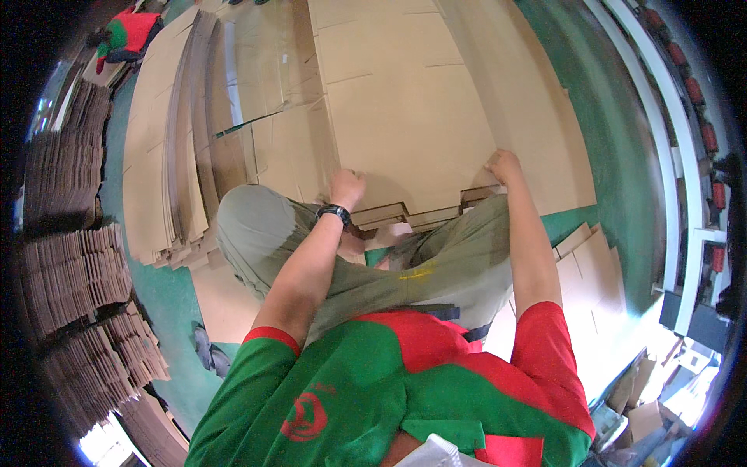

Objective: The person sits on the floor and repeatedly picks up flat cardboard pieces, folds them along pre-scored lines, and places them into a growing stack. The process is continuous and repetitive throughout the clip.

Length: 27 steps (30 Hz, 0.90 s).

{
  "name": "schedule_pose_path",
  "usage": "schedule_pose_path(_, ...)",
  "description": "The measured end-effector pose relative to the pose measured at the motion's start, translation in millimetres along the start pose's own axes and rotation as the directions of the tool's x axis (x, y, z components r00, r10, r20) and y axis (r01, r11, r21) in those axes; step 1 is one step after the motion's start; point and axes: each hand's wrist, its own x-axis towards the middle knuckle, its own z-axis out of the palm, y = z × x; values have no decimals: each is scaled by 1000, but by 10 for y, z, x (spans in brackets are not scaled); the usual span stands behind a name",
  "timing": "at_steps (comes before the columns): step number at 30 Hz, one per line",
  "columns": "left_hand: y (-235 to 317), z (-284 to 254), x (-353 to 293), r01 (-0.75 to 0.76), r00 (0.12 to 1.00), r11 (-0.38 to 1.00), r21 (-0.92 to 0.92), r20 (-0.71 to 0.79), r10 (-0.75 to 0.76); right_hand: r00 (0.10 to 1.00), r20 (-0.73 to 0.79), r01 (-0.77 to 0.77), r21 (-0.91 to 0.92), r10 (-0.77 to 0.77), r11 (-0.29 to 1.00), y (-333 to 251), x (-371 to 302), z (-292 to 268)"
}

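Two curled hands point(348, 189) point(505, 167) on creased cardboard sheet point(405, 109)

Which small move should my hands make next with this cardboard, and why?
Perhaps check for a firm hold on the large cardboard sheet before shifting it: the left hand and right hand are both curled near its close edge, well apart, but whether they grip it I cannot tell.

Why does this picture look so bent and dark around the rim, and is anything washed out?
In the head view, the fisheye lens bows the white rails and leaves black corners; at that view's lower right, glare bleaches the loose cardboard beside the right sleeve; at its left, the stacked cardboard sits dimmer; at its upper centre, the wide cardboard sheet looks fairly evenly lit.
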Motion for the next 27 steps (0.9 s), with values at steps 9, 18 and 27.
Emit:
schedule_pose_path(9,-13,41,-35,56,998,995,-85,-32,-59,987,-161,45,156,-19,987,140,-50,37)
schedule_pose_path(18,-59,37,-68,-23,997,999,-47,-79,19,997,-75,-3,154,15,988,51,-101,-42)
schedule_pose_path(27,56,-47,-157,59,998,996,-73,-4,-59,969,-156,170,-129,-190,977,260,119,237)
